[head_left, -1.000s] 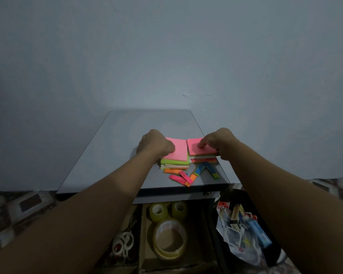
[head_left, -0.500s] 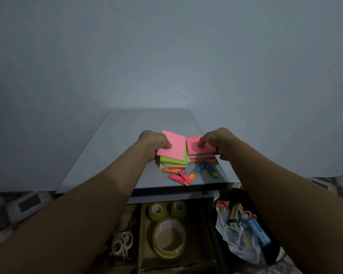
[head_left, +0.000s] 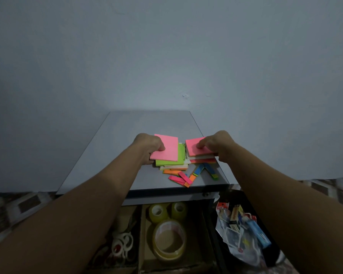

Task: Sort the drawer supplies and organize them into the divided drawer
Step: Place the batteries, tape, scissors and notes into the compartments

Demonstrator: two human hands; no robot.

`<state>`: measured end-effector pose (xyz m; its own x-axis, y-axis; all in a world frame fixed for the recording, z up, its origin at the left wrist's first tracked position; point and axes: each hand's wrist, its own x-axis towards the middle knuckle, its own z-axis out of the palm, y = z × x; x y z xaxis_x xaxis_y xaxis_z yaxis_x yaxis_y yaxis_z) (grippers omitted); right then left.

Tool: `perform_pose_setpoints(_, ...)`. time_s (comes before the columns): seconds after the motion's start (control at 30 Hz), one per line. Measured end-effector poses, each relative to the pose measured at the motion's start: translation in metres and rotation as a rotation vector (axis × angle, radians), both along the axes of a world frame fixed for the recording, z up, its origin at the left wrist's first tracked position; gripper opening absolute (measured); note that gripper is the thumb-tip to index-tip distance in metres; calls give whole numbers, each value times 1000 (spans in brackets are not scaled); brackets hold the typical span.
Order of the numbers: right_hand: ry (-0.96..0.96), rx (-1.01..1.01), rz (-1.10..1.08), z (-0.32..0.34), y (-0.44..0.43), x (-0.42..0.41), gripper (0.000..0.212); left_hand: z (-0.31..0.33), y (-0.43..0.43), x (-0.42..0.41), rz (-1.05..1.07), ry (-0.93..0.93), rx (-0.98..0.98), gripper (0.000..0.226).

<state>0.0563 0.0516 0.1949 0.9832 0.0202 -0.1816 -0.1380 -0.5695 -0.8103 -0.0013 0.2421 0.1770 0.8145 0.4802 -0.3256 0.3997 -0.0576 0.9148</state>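
Observation:
My left hand (head_left: 147,147) pinches a pink sticky-note pad (head_left: 166,148) by its left edge, lifted and tilted over a green pad (head_left: 171,158) that tops a small stack. My right hand (head_left: 216,146) grips a second pink pad (head_left: 194,148) with paler pads under it, thumb below and fingers on top. Loose coloured index flags (head_left: 194,175) lie scattered on the grey cabinet top (head_left: 111,155) in front of both stacks. Below, the open divided drawer (head_left: 143,234) holds tape rolls (head_left: 169,234) in its middle compartment and scissors (head_left: 123,248) in the left one.
A dark container (head_left: 273,260) at the lower right holds a clear bag of mixed stationery (head_left: 240,230). A plain wall stands behind the cabinet. Patterned floor shows on both sides.
My left hand has raised the pink pad off the green one and drawn it slightly left. My right hand has lifted its pink stack a little at the cabinet's right edge.

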Motion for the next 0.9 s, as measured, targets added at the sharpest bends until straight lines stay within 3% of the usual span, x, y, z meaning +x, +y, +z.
perform_pose_setpoints(0.43,-37,-27,23,-3,0,2,42,-5,3,6,-9,26,-19,34)
perform_pose_setpoints(0.9,26,75,40,2,5,-1,33,-3,17,0,33,-3,-21,16)
